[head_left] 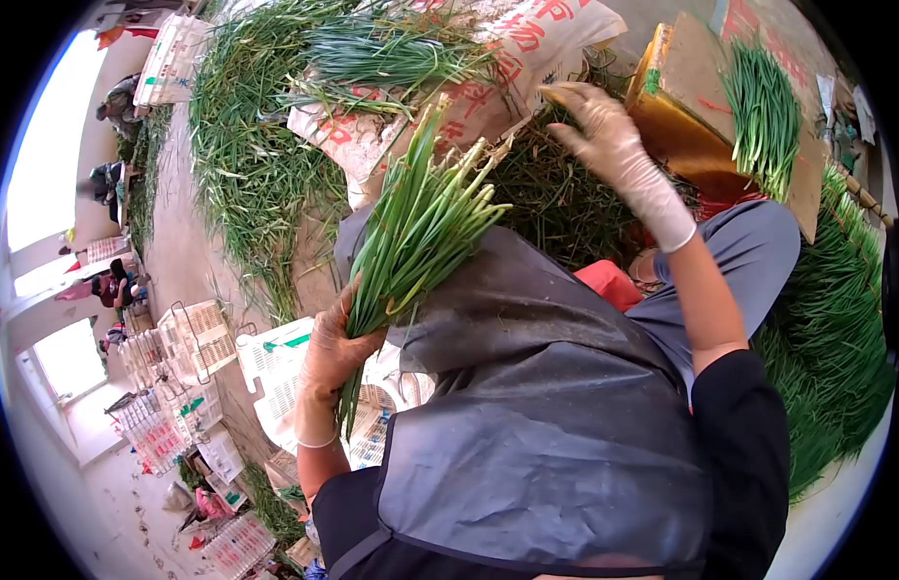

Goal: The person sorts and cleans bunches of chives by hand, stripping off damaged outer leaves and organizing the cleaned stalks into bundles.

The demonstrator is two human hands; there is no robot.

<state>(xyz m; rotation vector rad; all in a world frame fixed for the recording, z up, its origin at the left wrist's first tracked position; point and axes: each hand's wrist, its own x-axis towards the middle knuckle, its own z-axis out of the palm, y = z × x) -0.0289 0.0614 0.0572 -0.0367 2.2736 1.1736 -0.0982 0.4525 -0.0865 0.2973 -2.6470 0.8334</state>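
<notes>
My gloved left hand [335, 346] is closed around a bunch of garlic chives [420, 237], low on its leafy part. The pale cut stems fan out toward the upper right, above my dark apron [546, 454]. My right hand [604, 130], in a thin translucent glove, is raised to the right of the bunch and apart from it. Its fingers are stretched out and nothing shows in them. Beyond the bunch, more chives [387, 53] lie on a white sack with red lettering [541, 43].
Loose greens [261, 155] are heaped on the floor at left, with trimmings [565, 193] below my right hand. A bunch [764, 116] lies on a cardboard-topped box [691, 82]. Stacked chives [826, 329] line the right side. Plastic crates [198, 338] and other people stand farther left.
</notes>
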